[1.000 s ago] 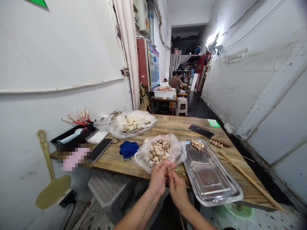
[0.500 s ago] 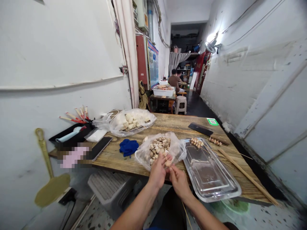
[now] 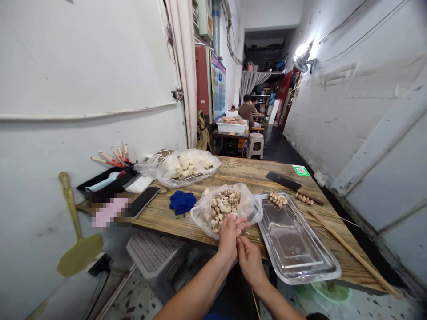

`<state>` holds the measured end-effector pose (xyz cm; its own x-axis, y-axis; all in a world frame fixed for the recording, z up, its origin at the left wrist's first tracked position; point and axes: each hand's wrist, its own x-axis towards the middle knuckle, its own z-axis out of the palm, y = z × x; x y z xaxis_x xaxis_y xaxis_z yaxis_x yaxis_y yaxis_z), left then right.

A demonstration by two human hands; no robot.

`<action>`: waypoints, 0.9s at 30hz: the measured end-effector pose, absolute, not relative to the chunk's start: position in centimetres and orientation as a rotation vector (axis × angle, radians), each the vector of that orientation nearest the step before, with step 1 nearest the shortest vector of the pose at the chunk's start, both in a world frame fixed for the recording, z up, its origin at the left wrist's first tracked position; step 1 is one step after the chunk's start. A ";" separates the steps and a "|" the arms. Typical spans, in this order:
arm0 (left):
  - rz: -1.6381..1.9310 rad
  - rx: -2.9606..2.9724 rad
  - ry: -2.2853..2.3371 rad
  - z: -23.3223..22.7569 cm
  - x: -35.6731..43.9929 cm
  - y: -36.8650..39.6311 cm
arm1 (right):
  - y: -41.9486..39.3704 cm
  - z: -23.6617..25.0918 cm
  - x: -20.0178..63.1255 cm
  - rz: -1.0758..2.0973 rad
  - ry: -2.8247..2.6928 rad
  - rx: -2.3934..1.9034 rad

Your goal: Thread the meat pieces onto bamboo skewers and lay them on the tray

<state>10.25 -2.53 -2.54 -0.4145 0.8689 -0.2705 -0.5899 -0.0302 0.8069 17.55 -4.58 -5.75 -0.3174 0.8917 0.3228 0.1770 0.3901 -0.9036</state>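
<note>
A thin bamboo skewer [image 3: 255,303] runs down from my right hand [image 3: 251,258], whose fingers are pinched on it. My left hand [image 3: 230,235] meets it at the fingertips. Its outer fingers stretch forward, while its thumb side is closed on something hidden from view. Just beyond both hands lies an open clear plastic bag [image 3: 202,212] full of small pale-brown pieces [image 3: 225,205] that look like mushrooms. On the right, a metal tray [image 3: 293,249] carries a loaded skewer [image 3: 277,199] on its far edge.
Loose bamboo skewers [image 3: 353,251] lie right of the tray, near a dark cleaver [image 3: 283,181] and another loaded skewer [image 3: 304,199]. A blue cloth [image 3: 182,202], phone [image 3: 144,202], bag of white pieces [image 3: 188,168] and black box [image 3: 103,183] are left. A person [image 3: 247,110] sits far back.
The pale piece seen between my fingers is now hidden behind my left hand. Both hands have shifted slightly right and down, and the whole view has turned a little left.
</note>
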 end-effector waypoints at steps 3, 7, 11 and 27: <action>1.684 0.412 1.115 -3.2 10.9 -2.8 | -5.1 -5.6 17.8 0.968 -1.723 -0.997; 1.642 0.396 1.116 -3.9 12.2 -3.5 | -5.1 -5.7 18.2 0.969 -1.729 -1.053; 1.628 0.456 1.086 -4.0 11.8 -3.9 | -3.8 -5.9 19.5 0.941 -1.736 -1.077; 0.494 1.875 2.100 -3.3 0.2 -5.1 | -3.8 -6.3 21.7 1.206 -1.696 -1.072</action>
<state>0.20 -5.10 -3.33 -0.1166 0.9930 0.0170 0.8963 0.0979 0.4325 21.74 -3.78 -6.34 -0.3404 0.9326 0.1204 0.1928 0.1945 -0.9618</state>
